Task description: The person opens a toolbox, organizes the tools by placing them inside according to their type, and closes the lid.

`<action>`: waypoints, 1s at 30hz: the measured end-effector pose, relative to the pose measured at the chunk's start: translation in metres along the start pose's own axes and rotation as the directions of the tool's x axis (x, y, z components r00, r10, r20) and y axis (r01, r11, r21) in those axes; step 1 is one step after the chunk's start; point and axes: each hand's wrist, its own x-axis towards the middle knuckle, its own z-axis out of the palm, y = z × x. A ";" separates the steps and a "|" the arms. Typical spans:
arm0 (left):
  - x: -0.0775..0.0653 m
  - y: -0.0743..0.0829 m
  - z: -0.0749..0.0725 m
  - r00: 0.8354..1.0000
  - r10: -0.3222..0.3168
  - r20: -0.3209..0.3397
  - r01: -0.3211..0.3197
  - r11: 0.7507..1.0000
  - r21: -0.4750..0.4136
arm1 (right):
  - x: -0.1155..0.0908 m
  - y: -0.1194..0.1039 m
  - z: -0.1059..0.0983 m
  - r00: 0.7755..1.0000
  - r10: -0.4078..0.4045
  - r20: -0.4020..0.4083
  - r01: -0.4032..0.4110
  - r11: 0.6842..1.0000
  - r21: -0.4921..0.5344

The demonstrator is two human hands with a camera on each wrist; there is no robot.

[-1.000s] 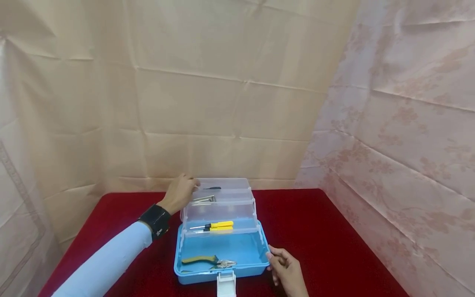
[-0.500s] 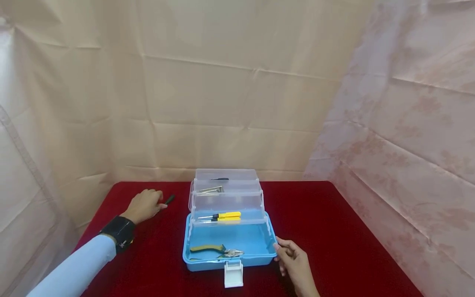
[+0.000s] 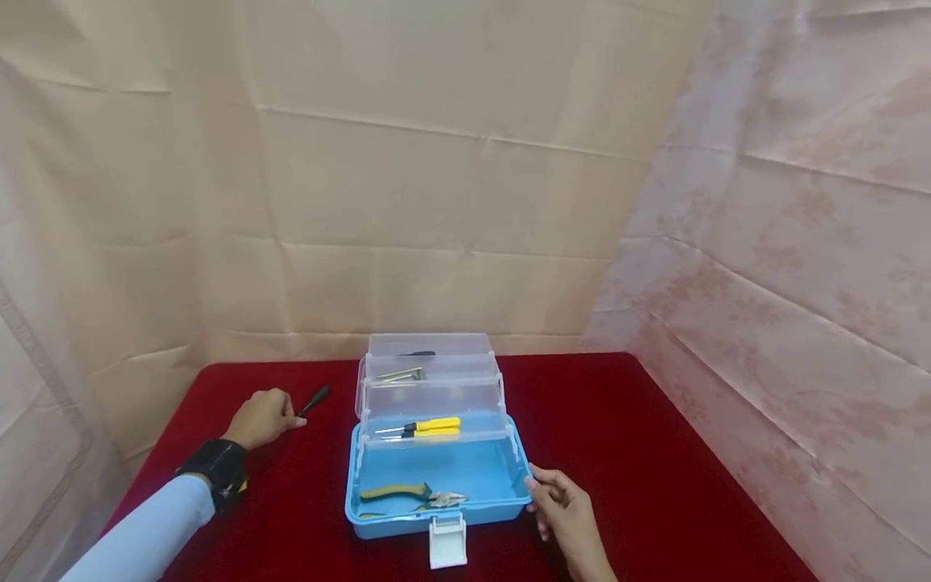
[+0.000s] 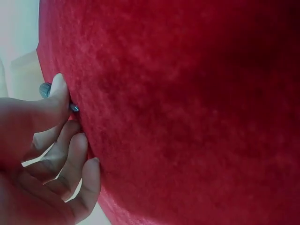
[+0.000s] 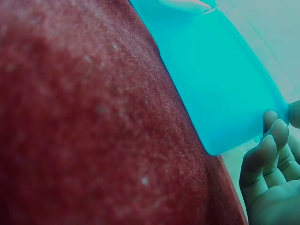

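On the left of the red table my left hand (image 3: 260,419) pinches a small screwdriver (image 3: 318,397) with a dark green handle, close over the cloth. In the left wrist view its rounded handle end (image 4: 45,89) shows beyond the thumb, and the other fingers are bent. An open blue toolbox (image 3: 509,508) with clear fold-out trays stands in the middle. My right hand (image 3: 570,517) grips its front right corner, thumb on the rim and fingers against the outside wall. Pliers (image 3: 396,491) with yellow-green handles lie in the bottom of the box.
Yellow-handled screwdrivers (image 3: 436,423) lie in the lowest tray, metal hex keys (image 3: 400,376) in the middle one, and a black-handled tool (image 3: 419,353) in the top one. A white latch (image 3: 447,546) hangs at the front. Beige cloth (image 3: 436,202) rises behind the table.
My left hand has moved from the upper trays leftward and down to the table, with the green-handled screwdriver now showing at its fingers. The right hand keeps its grip on the toolbox corner.
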 end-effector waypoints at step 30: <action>-0.011 0.000 -0.005 0.981 0.191 -0.034 -0.183 0.969 0.165 | -0.001 -0.003 0.000 1.000 -0.029 0.003 0.029 1.000 -0.012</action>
